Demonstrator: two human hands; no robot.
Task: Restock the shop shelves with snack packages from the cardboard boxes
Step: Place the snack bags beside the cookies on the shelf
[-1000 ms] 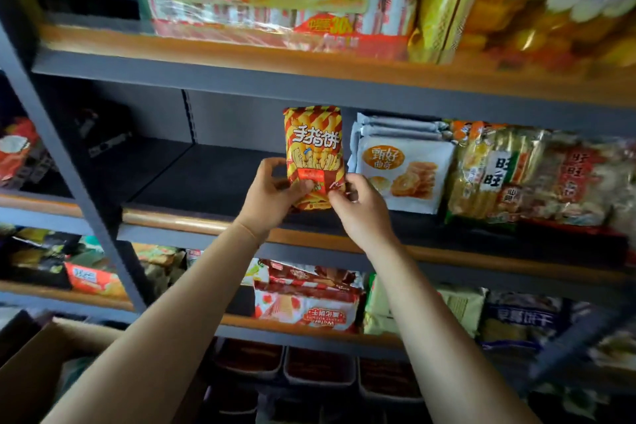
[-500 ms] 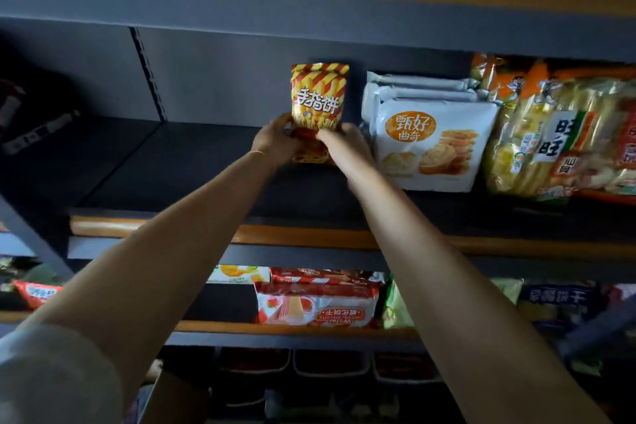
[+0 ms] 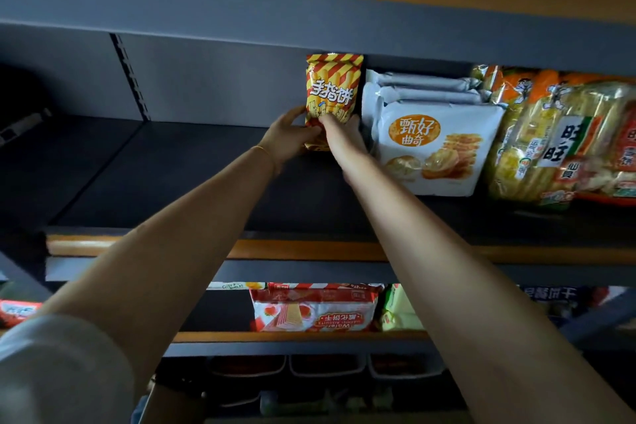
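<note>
From the head view, a person stands a red and yellow striped snack bag point(image 3: 333, 93) up at the back of the middle shelf point(image 3: 206, 175). The bag is upright, with its front facing out, most likely so shoppers can read it.

The left hand point(image 3: 287, 139) holds the bag's bottom left corner, with fingers curled round the edge. The right hand point(image 3: 340, 136) holds the bottom right part of the bag, with fingers pressed on its front. Both hands grip low down, probably so the bag stays straight and does not tip over.

At 3 o'clock from the bag, just beside it, stands a row of white cookie bags point(image 3: 437, 144). The striped bag goes next to them, likely to keep the row neat with no gap. Farther toward 3 o'clock are orange rice cracker packs point(image 3: 564, 138).

At 9 o'clock from the bag the dark shelf floor has room for more bags.

At 6 o'clock, on the shelf below, lies a red wafer pack point(image 3: 315, 311).

No cardboard box shows clearly here.
</note>
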